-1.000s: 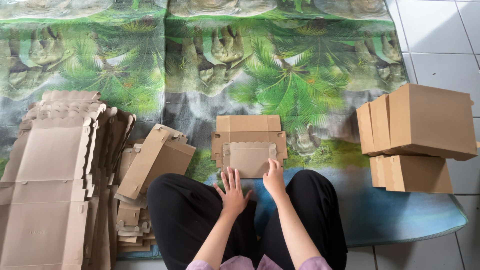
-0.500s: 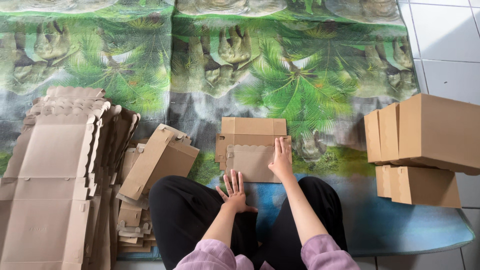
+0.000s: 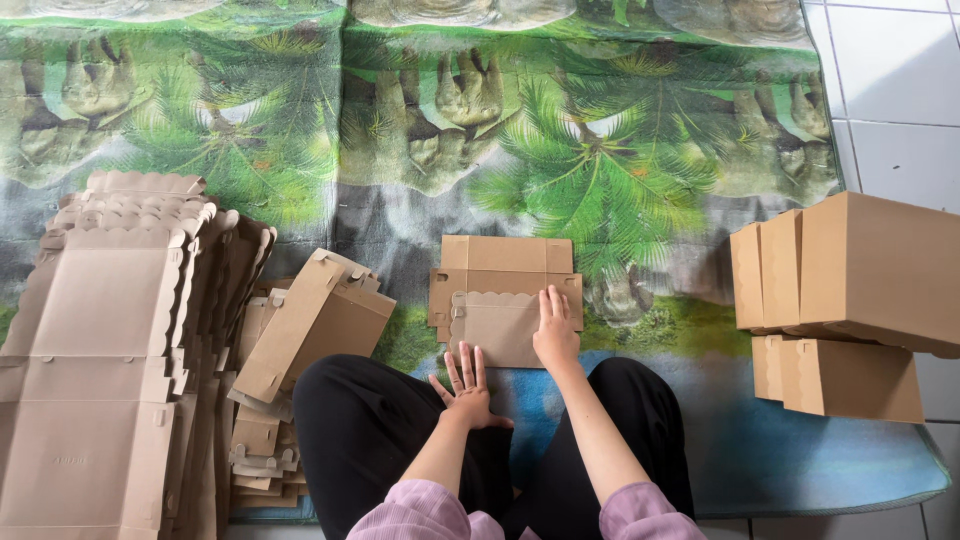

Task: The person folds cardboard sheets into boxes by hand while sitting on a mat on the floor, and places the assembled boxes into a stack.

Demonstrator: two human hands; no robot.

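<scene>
Both hands flat, fingers spread: right hand (image 3: 556, 335) on cardboard blank (image 3: 500, 295), left hand (image 3: 467, 385) on mat (image 3: 620, 160).

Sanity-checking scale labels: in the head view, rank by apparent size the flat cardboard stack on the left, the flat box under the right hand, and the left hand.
1. flat cardboard stack
2. flat box, partly covered by the right hand
3. left hand

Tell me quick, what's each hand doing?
Left hand: open, fingers spread, flat on the mat.
Right hand: open, flat on the folded cardboard box.
</scene>
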